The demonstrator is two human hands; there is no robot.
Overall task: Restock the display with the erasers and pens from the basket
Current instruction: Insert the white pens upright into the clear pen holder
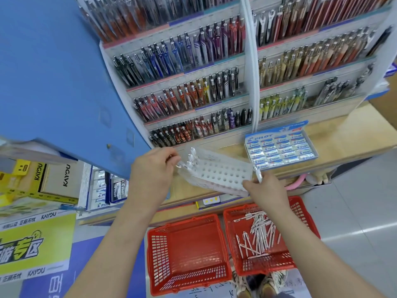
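A white pen rack (217, 172), drilled with rows of round holes, was held tilted above the front edge of the wooden shelf (343, 138), between the two hands. Its left end was gripped by the left hand (153, 171), the fingers curled round it just beside three white pens (191, 158) that were stood in the holes at that end. The right hand (267, 191) was placed at the rack's right front corner, and a single white pen (258, 175) was pinched in its curled fingers, the upper end raised beside the rack's right edge. Whether that pen touched the rack could not be told

A blue box of erasers (281, 150) was set on the shelf just behind the rack's right end, filled with rows of wrapped erasers. Behind both, along the back edge of the shelf, tiers of coloured pens were ranged on the display wall (193, 82)

Below the shelf's front edge two red baskets were set side by side on the floor. In the right basket (300, 209) a heap of loose white pens (261, 232) was piled, directly beneath the right forearm, while the left basket (155, 254) was stood just beside it, under the left forearm
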